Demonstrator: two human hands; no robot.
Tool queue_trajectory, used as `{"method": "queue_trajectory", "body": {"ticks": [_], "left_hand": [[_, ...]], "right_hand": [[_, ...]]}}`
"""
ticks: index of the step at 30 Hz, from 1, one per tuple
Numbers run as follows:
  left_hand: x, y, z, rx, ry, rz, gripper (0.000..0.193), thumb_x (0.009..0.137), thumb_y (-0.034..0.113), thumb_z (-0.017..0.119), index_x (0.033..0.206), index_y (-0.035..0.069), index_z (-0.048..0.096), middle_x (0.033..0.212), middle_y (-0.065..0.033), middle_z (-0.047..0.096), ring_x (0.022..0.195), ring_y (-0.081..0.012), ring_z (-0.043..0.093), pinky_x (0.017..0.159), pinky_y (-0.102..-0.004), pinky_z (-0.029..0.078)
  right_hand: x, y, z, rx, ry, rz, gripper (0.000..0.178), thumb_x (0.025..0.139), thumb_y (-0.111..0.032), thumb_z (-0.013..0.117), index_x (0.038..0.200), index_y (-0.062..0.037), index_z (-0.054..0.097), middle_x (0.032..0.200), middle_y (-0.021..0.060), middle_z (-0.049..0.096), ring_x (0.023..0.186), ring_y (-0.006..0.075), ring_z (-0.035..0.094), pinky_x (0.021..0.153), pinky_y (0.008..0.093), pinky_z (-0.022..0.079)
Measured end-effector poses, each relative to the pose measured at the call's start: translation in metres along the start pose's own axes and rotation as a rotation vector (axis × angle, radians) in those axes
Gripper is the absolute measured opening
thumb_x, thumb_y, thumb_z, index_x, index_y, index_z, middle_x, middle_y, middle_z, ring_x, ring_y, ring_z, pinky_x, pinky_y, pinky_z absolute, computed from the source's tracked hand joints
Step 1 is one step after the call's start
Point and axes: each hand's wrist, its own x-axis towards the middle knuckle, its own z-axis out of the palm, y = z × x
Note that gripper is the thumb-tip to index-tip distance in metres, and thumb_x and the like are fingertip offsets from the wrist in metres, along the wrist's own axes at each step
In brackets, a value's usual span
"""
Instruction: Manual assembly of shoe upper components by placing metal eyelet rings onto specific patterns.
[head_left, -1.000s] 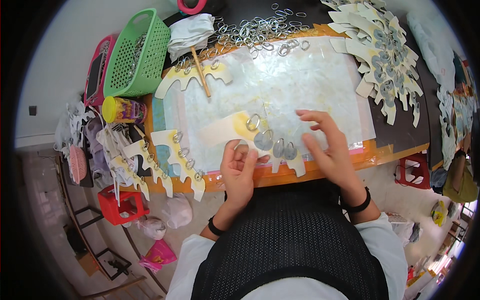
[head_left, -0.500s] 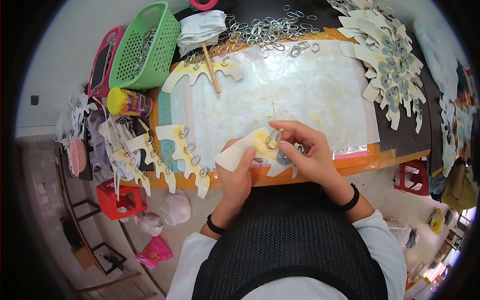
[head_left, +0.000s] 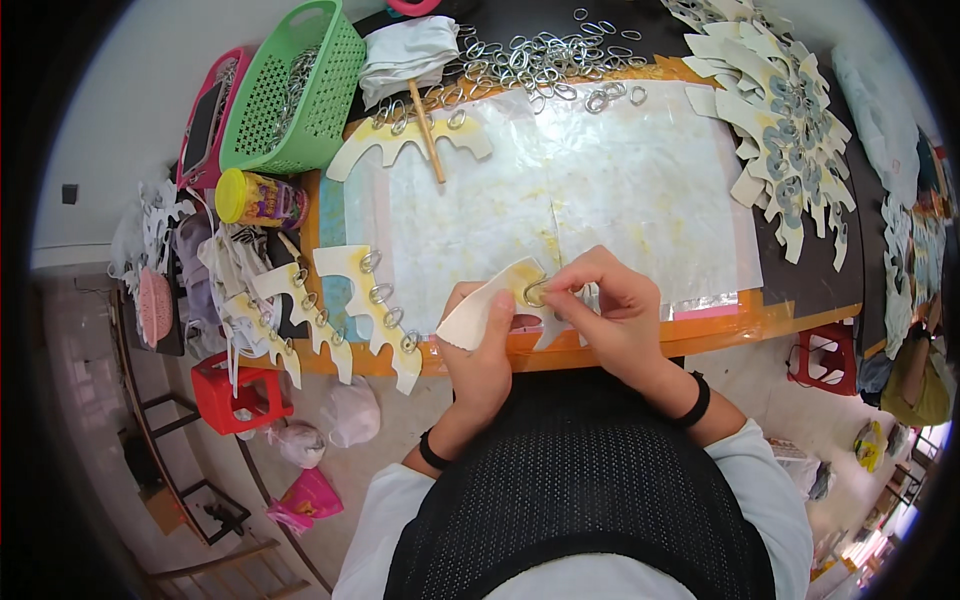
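Observation:
Over the table's near edge, my left hand [head_left: 482, 340] pinches the wide end of a cream, scallop-edged leather-like piece [head_left: 470, 312] with yellowish smears. My right hand [head_left: 612, 312] closes thumb and fingers on a silver oval ring [head_left: 536, 291] lying against that piece. The piece's other end is partly hidden behind my right fingers. To the left, similar cut pieces [head_left: 368, 305] with rings along one edge overhang the table edge. Farther back lies another such piece [head_left: 370, 147] with rings, a wooden stick [head_left: 427, 135] across it.
Loose silver rings [head_left: 535, 60] are heaped at the back. Finished-looking pieces with grey tabs [head_left: 785, 120] pile up on the right. A green basket [head_left: 270, 125], a yellow-lidded jar [head_left: 262, 200] and a folded white cloth [head_left: 405, 55] stand left. A plastic sheet [head_left: 560, 165] covers the table's middle.
My right fingers have turned and drawn the ring down, so it lies flatter against the piece. My left hand keeps its grip with a slight tilt of the piece.

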Motion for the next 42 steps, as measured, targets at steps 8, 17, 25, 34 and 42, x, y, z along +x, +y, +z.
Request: {"method": "queue_trajectory", "body": {"ticks": [8, 17, 25, 34, 42], "left_hand": [[-0.003, 0.001, -0.002, -0.036, -0.038, 0.005, 0.006, 0.097, 0.005, 0.055, 0.099, 0.001, 0.051, 0.094, -0.009, 0.062, 0.082, -0.0144, 0.065, 0.07, -0.0311, 0.061], [-0.002, -0.002, -0.01, 0.064, -0.053, 0.034, 0.008, 0.097, 0.006, 0.056, 0.101, 0.001, 0.05, 0.096, -0.0081, 0.06, 0.09, -0.0141, 0.063, 0.077, -0.0314, 0.058], [-0.002, -0.005, -0.015, 0.153, -0.058, 0.045, 0.012, 0.098, 0.005, 0.054, 0.108, 0.0, 0.049, 0.102, -0.0087, 0.059, 0.094, -0.0139, 0.06, 0.085, -0.0299, 0.054], [0.0, -0.014, -0.017, 0.031, -0.121, 0.12, 0.036, 0.095, 0.013, 0.056, 0.125, 0.0, 0.043, 0.13, -0.013, 0.045, 0.12, -0.0192, 0.05, 0.096, -0.0311, 0.048], [-0.005, 0.022, -0.019, -0.239, -0.426, -0.024, 0.068, 0.087, 0.034, 0.062, 0.137, -0.001, 0.032, 0.129, -0.0147, 0.044, 0.111, -0.0206, 0.056, 0.092, -0.0323, 0.048]], "right_hand": [[0.005, 0.006, -0.004, -0.302, 0.045, -0.208, 0.015, 0.075, 0.001, 0.075, 0.087, -0.0056, 0.07, 0.085, 0.0051, 0.071, 0.08, 0.0199, 0.062, 0.073, 0.0298, 0.047], [0.003, 0.009, -0.008, -0.241, -0.015, -0.044, 0.014, 0.078, -0.001, 0.073, 0.092, -0.0031, 0.069, 0.092, 0.0079, 0.07, 0.083, 0.0211, 0.063, 0.076, 0.031, 0.049], [0.001, 0.009, -0.006, -0.2, -0.076, 0.102, 0.014, 0.08, -0.003, 0.072, 0.094, -0.0022, 0.069, 0.092, 0.0096, 0.07, 0.085, 0.0211, 0.065, 0.077, 0.0308, 0.049], [0.004, 0.004, -0.006, -0.174, -0.154, 0.012, 0.011, 0.082, 0.0, 0.069, 0.093, 0.0003, 0.067, 0.09, 0.0106, 0.068, 0.082, 0.0217, 0.065, 0.075, 0.0298, 0.049], [0.011, -0.031, -0.027, -0.368, -0.396, -0.048, 0.012, 0.081, 0.004, 0.062, 0.091, -0.001, 0.056, 0.088, 0.0104, 0.058, 0.073, 0.024, 0.061, 0.064, 0.032, 0.049]]}}
